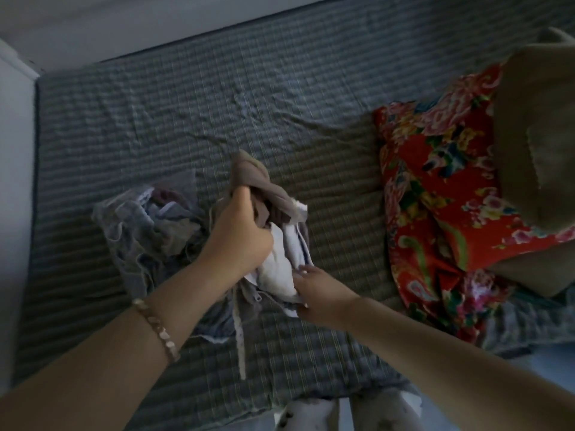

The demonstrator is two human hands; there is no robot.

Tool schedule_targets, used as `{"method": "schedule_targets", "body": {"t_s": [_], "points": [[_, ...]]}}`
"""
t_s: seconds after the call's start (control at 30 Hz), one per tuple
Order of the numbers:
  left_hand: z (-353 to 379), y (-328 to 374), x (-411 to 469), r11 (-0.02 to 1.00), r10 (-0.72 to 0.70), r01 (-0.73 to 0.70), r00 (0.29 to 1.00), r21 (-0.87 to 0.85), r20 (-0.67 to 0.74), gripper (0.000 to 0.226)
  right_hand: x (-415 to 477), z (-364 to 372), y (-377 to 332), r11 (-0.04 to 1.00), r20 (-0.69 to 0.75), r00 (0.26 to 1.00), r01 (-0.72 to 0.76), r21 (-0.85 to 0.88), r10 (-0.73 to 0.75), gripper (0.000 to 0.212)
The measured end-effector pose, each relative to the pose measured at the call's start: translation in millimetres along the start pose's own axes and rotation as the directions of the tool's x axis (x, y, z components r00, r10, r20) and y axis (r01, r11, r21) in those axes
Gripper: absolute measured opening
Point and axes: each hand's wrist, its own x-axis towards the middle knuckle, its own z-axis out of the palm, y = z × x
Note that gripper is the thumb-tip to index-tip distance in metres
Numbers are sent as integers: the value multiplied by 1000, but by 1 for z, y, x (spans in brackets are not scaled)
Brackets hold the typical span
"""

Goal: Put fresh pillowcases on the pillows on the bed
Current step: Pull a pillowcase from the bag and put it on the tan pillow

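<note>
Bed [280, 88]: sorting step — my left hand [239, 241] grips brown cloth [255, 178], right hand [320, 290] pinches white cloth [280, 272]; next, find its opening.

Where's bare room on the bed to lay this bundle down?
Widest free patch: striped sheet between the wall and the cloth bundle. A narrower strip lies between the bundle and the red floral bedding. Crowded: the plastic bag left of the bundle; the beige pillow piled on the floral bedding.

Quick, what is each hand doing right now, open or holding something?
Left hand: closed, gripping the bundle of cloth near its top.
Right hand: closed, pinching the white lower end of the same bundle.
</note>
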Motion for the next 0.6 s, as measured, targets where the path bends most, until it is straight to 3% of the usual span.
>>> {"method": "schedule_targets", "body": {"t_s": [0.07,0.17,0.23,0.3,0.37,0.4,0.5,0.57,0.6], "points": [[-9,-7,8,995,-75,79,993,54,-87,59,1,7,-3,988,60,998,15,-152,-6,25],[-14,-19,21,932,-300,320,945,170,-133,63,-3,0,6,928,82,990,-80,-364,118,27],[-2,-11,21,912,-320,323,946,251,-57,48,-15,-7,17,919,96,972,-167,-356,214,41],[21,10,18,939,-213,183,974,290,76,21,-38,-17,32,963,88,969,-214,-166,231,52],[50,41,17,955,-90,30,978,294,190,14,-73,-41,53,976,-60,974,-218,-15,217,56],[64,60,17,962,-62,-4,970,272,234,18,-91,-58,68,971,-186,957,-236,-42,224,57],[100,122,26,981,-83,21,944,193,319,36,-149,-128,135,888,-519,795,-438,-137,312,62],[127,166,39,988,-99,60,954,142,282,38,-189,-186,189,801,-524,743,-573,-175,417,77],[138,184,45,989,-106,78,965,123,241,34,-205,-210,216,767,-476,760,-595,-239,442,88]]}}
